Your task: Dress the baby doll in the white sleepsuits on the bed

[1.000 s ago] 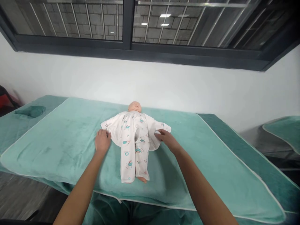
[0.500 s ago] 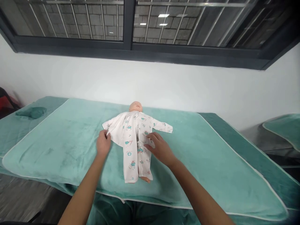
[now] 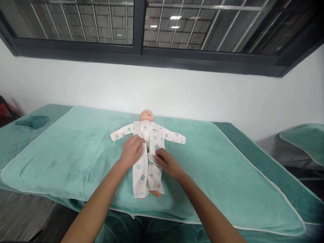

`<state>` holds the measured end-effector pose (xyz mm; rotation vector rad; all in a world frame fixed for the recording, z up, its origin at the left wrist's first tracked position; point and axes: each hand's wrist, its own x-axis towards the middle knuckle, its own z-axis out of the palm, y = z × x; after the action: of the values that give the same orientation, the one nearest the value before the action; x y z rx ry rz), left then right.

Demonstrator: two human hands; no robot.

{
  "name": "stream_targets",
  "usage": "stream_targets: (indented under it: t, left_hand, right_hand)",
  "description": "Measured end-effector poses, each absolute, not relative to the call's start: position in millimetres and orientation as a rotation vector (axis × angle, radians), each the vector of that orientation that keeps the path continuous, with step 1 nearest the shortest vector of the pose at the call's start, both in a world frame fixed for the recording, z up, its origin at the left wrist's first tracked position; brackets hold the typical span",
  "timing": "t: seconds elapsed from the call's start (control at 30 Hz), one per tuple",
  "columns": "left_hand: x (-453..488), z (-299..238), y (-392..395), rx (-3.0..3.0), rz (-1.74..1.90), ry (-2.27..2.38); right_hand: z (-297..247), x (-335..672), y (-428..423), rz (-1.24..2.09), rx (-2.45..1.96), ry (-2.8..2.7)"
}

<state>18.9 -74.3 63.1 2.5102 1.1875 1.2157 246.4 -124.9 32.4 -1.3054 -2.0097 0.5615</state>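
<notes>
On the bed a baby doll (image 3: 146, 115) lies on its back, head toward the wall. It wears a white romper (image 3: 141, 175) with small teal and red prints, sleeves spread to both sides and front parted down the middle. My left hand (image 3: 132, 150), slightly blurred, is closed on the romper's left front panel at the belly; the fingertips are partly hidden. Against the right front panel, near the hip, my right hand (image 3: 168, 162) is closed with its fingertips pinching the cloth. One bare foot (image 3: 155, 193) sticks out of the right leg; the other leg end covers its foot.
A light teal plush cover (image 3: 76, 152) with white piping lies over the bed. A white wall (image 3: 177, 91) and a dark window frame (image 3: 141, 55) stand behind it. Another teal-covered surface (image 3: 306, 138) is at the far right.
My left hand has moved right, bringing the outspread left panel in over the doll's belly and uncovering the left sleeve. My right hand has shifted slightly down and its fingers have closed.
</notes>
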Motion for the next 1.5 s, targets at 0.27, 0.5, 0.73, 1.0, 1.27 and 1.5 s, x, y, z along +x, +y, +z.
stream_targets:
  t: [0.27,0.5,0.73,1.0,1.27,1.5]
  left_hand:
    - [54.3,18.3,-95.5,2.832,0.827,1.028]
    - [53.3,15.9,-95.2,2.728,0.982,1.013]
    - [37.3,5.1,-98.9,2.537,1.303,1.040]
    - [2.8,-32.5,-94.8,2.096,1.471,1.293]
    - [5.2,-32.0,-106.1,2.036,1.582,1.207]
    - [-1.1,-31.2,-105.5,1.852,1.431,1.110]
  right_hand:
    - [34.0,252.3,-105.5,0.560,-1.277,-1.933]
    - [72.2,201.1,-22.8,0.117,-1.386,-1.880]
    - [84.9,150.1,63.8,0.293,-1.888,-1.868]
    - [57.7,162.6,55.8,0.243,-1.745,-1.586]
    - [45.7,190.0,57.6,0.479,-1.493,-1.103]
    - [40.7,200.0,53.3,0.593,-1.402,-0.976]
